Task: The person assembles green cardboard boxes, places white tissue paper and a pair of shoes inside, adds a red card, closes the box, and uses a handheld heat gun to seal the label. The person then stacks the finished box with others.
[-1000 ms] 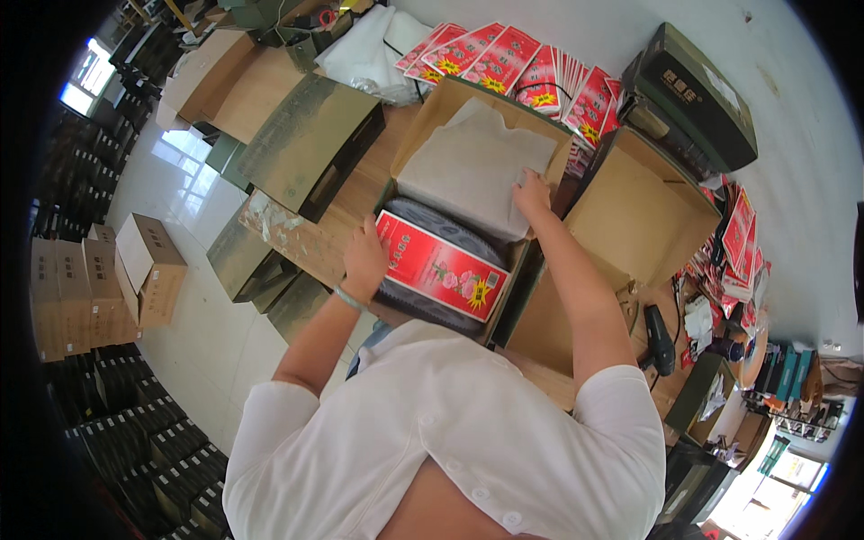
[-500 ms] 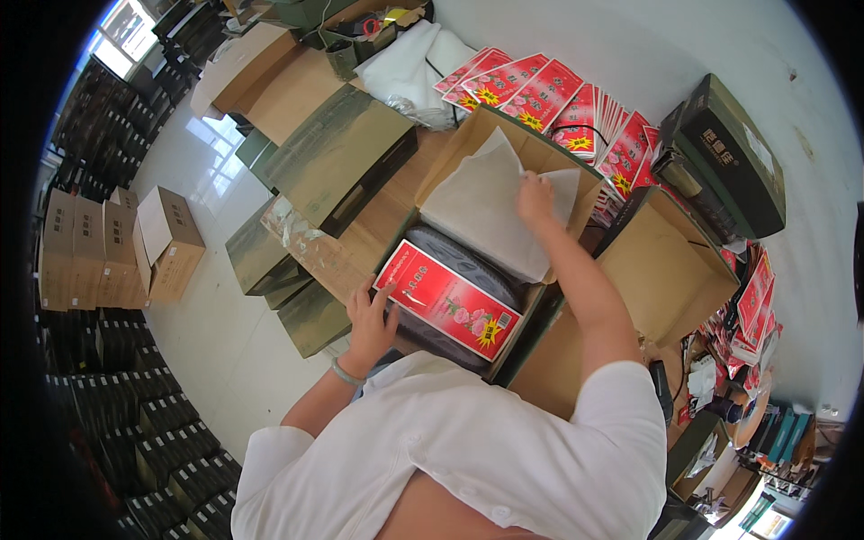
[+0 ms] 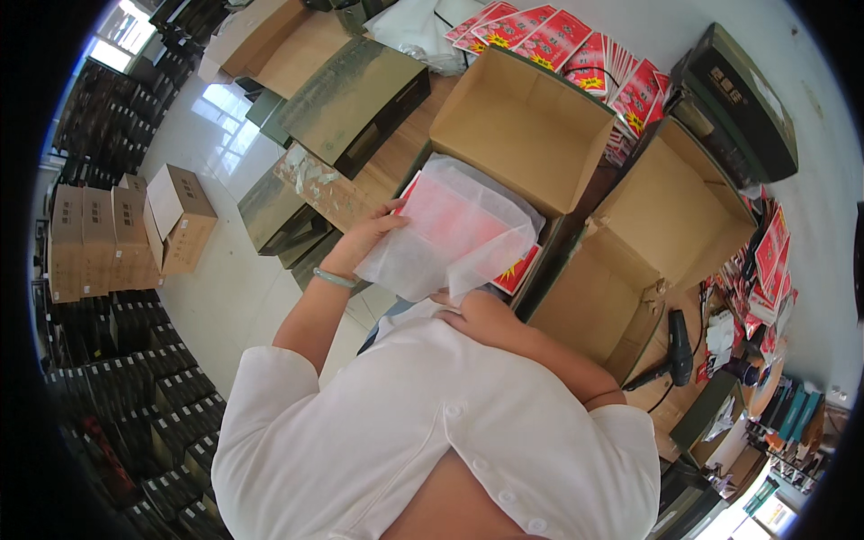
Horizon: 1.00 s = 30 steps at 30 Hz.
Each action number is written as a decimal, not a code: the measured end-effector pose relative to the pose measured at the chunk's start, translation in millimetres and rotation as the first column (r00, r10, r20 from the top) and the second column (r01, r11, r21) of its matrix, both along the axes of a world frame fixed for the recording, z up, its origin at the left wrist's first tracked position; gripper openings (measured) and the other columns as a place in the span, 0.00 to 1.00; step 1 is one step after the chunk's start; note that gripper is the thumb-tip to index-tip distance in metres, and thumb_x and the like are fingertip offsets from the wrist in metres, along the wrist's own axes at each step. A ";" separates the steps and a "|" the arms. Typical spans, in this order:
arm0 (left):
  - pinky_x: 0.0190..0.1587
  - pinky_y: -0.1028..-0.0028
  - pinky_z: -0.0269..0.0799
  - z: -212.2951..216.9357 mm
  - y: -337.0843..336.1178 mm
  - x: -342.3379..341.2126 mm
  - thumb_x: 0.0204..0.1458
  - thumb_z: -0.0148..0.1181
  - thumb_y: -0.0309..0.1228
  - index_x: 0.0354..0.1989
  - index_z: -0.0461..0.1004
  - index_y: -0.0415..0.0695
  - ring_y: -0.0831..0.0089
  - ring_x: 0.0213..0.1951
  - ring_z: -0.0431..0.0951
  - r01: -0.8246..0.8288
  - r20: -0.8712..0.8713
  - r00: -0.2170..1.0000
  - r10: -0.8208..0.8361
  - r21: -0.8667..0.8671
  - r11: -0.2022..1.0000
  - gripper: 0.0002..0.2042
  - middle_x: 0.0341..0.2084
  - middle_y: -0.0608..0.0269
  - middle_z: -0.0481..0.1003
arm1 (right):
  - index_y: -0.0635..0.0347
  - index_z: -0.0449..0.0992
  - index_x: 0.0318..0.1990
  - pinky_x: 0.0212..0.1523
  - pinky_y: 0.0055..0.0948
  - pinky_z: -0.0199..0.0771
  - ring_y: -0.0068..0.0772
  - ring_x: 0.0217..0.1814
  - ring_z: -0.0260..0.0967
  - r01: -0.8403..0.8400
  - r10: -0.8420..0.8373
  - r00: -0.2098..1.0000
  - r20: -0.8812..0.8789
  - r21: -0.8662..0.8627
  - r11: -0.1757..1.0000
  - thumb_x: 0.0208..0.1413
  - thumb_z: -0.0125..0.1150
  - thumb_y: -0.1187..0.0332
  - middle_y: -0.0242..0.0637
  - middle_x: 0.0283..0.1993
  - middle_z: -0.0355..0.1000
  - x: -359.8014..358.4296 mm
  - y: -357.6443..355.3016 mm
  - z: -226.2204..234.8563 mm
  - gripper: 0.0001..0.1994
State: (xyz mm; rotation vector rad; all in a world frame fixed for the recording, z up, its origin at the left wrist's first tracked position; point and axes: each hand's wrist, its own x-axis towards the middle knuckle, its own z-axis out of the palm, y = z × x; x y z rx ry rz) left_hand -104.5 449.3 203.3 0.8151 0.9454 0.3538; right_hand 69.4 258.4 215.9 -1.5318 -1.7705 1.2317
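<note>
A sheet of thin white tissue paper (image 3: 450, 216) lies loosely over the contents of an opened shoe box. Through it shows a flat red packet (image 3: 515, 274) with printed flowers, bare only at its ends; the dark shoes beneath are almost wholly covered. My left hand (image 3: 364, 238), a pale bangle at its wrist, pinches the paper's left side beside the packet's edge. At the near edge my right hand (image 3: 472, 317) is closed on the paper, close against my shirt. The box's brown-lined lid (image 3: 526, 126) stands raised behind.
Another open box (image 3: 598, 301) sits to the right, near a black hair dryer (image 3: 675, 355). Red packets (image 3: 567, 45) fan out along the wall. A closed green box (image 3: 355, 103) stands left; cartons (image 3: 175, 220) and stacked dark boxes (image 3: 135, 360) occupy the floor.
My right hand has drawn the tissue paper from the lid side toward me, over the red packet and shoes. My left hand has moved from resting on the packet to the paper's edge.
</note>
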 end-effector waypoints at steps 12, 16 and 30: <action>0.40 0.75 0.71 -82.2 -3.7 -48.6 0.44 0.66 0.20 0.61 0.63 0.44 0.74 0.34 0.73 0.288 -0.463 0.885 0.054 0.634 0.718 0.32 0.31 0.63 0.72 | 0.55 0.79 0.42 0.52 0.43 0.63 0.42 0.49 0.69 0.287 -0.507 0.846 0.166 0.661 0.694 0.56 0.60 0.60 0.35 0.44 0.76 27.4 -13.5 48.2 0.11; 0.38 0.75 0.71 -82.5 -3.1 -43.8 0.43 0.67 0.21 0.63 0.62 0.47 0.72 0.33 0.72 0.343 -0.488 0.869 0.085 0.717 0.607 0.34 0.34 0.60 0.71 | 0.50 0.81 0.38 0.56 0.48 0.57 0.43 0.52 0.65 -0.022 -0.105 0.929 0.356 0.336 0.942 0.55 0.60 0.55 0.37 0.37 0.76 13.9 1.9 -25.4 0.12; 0.52 0.62 0.66 -46.9 -26.8 -47.5 0.55 0.56 0.40 0.42 0.76 0.47 0.58 0.48 0.72 0.745 -0.769 0.610 -0.194 0.639 -0.193 0.12 0.43 0.59 0.74 | 0.59 0.75 0.50 0.53 0.44 0.66 0.50 0.52 0.68 0.182 -0.194 0.935 0.297 0.068 0.981 0.58 0.56 0.49 0.47 0.48 0.72 -9.9 -26.2 -56.1 0.23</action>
